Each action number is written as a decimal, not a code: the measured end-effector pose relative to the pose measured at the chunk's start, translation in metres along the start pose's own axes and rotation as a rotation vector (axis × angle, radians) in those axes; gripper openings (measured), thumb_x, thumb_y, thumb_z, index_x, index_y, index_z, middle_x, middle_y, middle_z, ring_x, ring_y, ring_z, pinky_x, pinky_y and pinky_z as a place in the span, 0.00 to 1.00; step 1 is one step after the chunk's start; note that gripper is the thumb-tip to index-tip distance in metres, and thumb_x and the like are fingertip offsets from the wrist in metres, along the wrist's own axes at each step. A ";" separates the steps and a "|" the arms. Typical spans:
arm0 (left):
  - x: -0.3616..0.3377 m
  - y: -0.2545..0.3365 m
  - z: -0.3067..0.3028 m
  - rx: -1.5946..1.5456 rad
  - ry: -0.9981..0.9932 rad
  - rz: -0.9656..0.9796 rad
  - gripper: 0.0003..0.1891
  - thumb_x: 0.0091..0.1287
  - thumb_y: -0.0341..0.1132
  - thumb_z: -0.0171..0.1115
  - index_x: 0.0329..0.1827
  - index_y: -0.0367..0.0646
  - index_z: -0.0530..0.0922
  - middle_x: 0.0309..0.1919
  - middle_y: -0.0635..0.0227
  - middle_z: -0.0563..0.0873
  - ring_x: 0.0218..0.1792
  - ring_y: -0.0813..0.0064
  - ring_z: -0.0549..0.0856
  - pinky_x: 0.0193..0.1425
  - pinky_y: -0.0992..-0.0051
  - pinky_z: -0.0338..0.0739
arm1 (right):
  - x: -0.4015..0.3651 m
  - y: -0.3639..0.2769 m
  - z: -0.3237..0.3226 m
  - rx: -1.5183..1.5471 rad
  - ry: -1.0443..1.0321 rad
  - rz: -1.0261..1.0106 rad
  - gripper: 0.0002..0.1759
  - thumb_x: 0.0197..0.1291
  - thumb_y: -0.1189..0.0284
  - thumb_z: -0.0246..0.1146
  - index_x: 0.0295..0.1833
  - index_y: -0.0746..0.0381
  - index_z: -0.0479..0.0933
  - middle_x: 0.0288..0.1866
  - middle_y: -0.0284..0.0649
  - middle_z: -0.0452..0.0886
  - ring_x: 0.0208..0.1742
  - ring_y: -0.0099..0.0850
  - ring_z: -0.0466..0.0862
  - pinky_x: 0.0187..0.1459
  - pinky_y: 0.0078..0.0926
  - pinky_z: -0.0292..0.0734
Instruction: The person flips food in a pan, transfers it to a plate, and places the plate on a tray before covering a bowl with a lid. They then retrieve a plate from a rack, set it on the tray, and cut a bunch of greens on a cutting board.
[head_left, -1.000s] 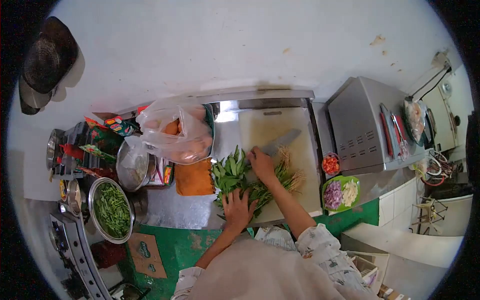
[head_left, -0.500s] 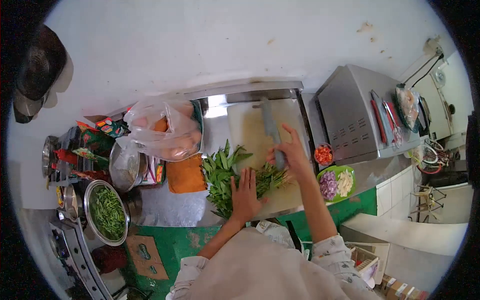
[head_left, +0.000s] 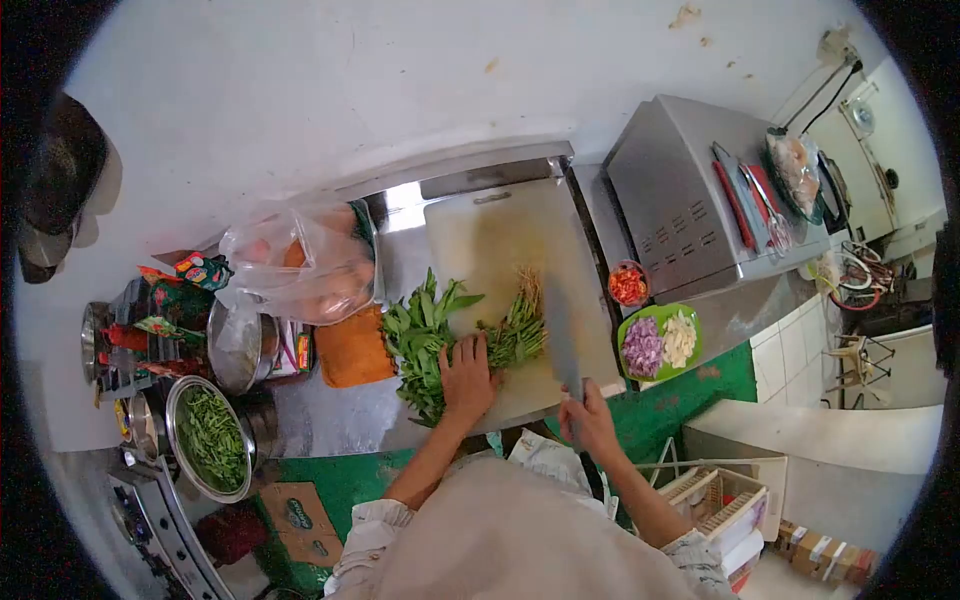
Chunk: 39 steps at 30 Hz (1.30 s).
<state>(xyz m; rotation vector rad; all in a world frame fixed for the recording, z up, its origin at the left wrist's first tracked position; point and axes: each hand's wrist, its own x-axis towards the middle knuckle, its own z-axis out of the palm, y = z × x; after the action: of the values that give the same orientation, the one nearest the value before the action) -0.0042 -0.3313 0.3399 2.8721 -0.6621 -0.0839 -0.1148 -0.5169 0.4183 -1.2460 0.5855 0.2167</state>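
A bunch of leafy greens (head_left: 420, 335) lies across the near-left part of a stained white cutting board (head_left: 470, 240), its leaves spilling over the left edge and its stems pointing right. My left hand (head_left: 468, 380) is pressed over the middle of the bunch with bent fingers, gripping it. In my right hand (head_left: 592, 425), near the board's front right corner, is the handle of a knife (head_left: 564, 330). Its broad blade points away from me, just right of the stem ends.
Right of the board are a bowl of cut red chillies (head_left: 628, 284), a green plate (head_left: 690, 350) with chopped onion and garlic, and a metal oven (head_left: 665, 190). At left are an orange cloth (head_left: 352, 350), a plastic bag (head_left: 300, 260) and a bowl of cut green vegetables (head_left: 212, 440).
My right hand has drawn the knife toward me and closed around its handle. My left fingers have bent over the greens, and the stems have swung to point more away from me.
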 end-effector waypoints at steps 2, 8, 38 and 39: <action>-0.001 0.000 -0.001 -0.065 0.060 0.009 0.43 0.59 0.58 0.59 0.69 0.34 0.60 0.59 0.53 0.71 0.62 0.57 0.69 0.70 0.51 0.50 | -0.006 0.007 0.003 -0.522 0.041 -0.024 0.20 0.68 0.68 0.52 0.64 0.57 0.61 0.25 0.39 0.74 0.19 0.33 0.76 0.23 0.28 0.72; -0.002 0.002 -0.007 -0.116 0.101 -0.024 0.44 0.60 0.59 0.58 0.70 0.34 0.59 0.60 0.52 0.71 0.62 0.56 0.68 0.71 0.51 0.49 | -0.008 0.036 0.024 -1.166 0.038 -0.476 0.32 0.68 0.70 0.49 0.75 0.46 0.47 0.39 0.53 0.74 0.25 0.52 0.78 0.25 0.46 0.76; 0.003 -0.012 0.028 0.022 -0.052 0.083 0.39 0.60 0.54 0.59 0.69 0.39 0.62 0.62 0.58 0.71 0.64 0.62 0.68 0.68 0.51 0.55 | 0.003 0.007 0.048 -1.662 -0.125 -0.201 0.47 0.58 0.74 0.54 0.78 0.50 0.35 0.32 0.57 0.79 0.22 0.48 0.81 0.22 0.44 0.79; 0.001 -0.014 0.031 0.000 -0.029 0.073 0.38 0.61 0.53 0.59 0.69 0.39 0.63 0.62 0.58 0.71 0.64 0.62 0.68 0.68 0.52 0.55 | 0.003 0.006 0.044 -1.680 -0.096 -0.172 0.47 0.58 0.74 0.54 0.78 0.50 0.35 0.32 0.57 0.79 0.22 0.48 0.81 0.22 0.44 0.79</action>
<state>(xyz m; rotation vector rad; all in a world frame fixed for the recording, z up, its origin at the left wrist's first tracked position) -0.0006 -0.3246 0.3067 2.8478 -0.7718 -0.1149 -0.1015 -0.4740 0.4206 -2.8564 0.0844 0.6872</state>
